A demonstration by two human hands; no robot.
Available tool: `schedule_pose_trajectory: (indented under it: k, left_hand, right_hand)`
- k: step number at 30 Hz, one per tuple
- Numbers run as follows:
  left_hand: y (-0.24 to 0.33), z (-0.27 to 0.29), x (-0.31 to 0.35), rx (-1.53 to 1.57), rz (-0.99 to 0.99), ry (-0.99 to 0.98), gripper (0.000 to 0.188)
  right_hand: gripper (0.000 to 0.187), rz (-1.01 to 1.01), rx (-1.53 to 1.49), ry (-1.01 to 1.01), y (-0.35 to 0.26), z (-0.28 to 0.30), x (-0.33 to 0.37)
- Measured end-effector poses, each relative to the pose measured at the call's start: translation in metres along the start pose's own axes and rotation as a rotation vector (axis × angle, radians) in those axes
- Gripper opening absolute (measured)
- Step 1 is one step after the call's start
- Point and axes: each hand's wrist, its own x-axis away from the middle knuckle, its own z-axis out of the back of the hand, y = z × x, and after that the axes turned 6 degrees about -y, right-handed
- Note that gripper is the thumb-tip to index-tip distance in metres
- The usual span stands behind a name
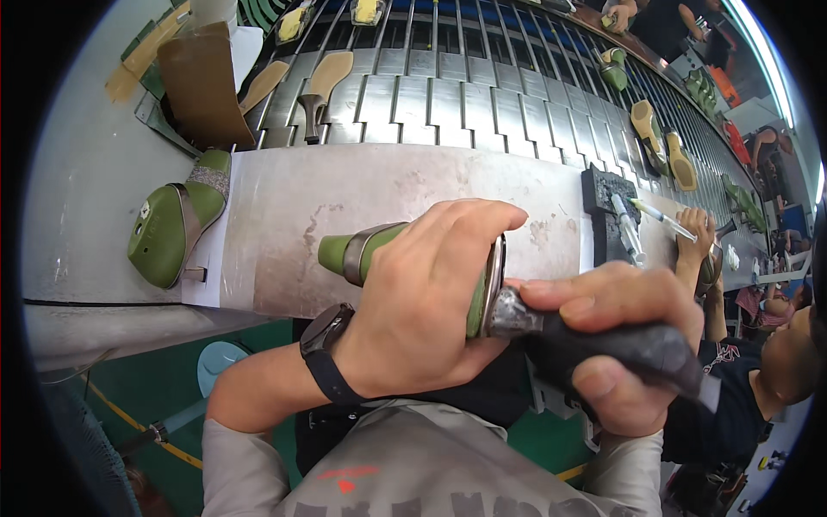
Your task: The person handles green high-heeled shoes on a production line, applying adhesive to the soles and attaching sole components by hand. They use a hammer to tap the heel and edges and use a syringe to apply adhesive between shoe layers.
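A green shoe last [337, 252] with a thin metallic-brown strap [354, 255] round its narrow end lies sideways in front of me above the worktable. My left hand [422, 302] wraps over it from above, fingers closed round its body, hiding most of it. At the last's right end a shiny dark rim [494, 280] shows. My right hand [624, 323] grips the thick black handle of a tool [568, 349], whose worn grey metal head [514, 317] meets that rim. The exact kind of tool cannot be made out.
Another strapped green last [168, 233] stands at the left edge. Beyond the worktable [284, 198] runs a slatted metal conveyor [431, 103] carrying soles with heels [327, 73]. Right lie syringes [629, 228] on a black block [600, 194]. A co-worker [728, 370] sits at right.
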Motion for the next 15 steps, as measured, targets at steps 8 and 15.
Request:
schedule_pose_trajectory:
  k: [8, 15]
  left_hand:
    - [0.002, -0.017, 0.020, -0.018, -0.119, 0.035, 0.075]
    - [-0.017, -0.032, 0.095, -0.264, -0.363, 0.113, 0.065]
  right_hand:
    - [0.051, -0.193, 0.111, 0.089, -0.017, 0.001, -0.014]
    - [0.028, -0.127, -0.244, -0.199, 0.037, -0.007, 0.034]
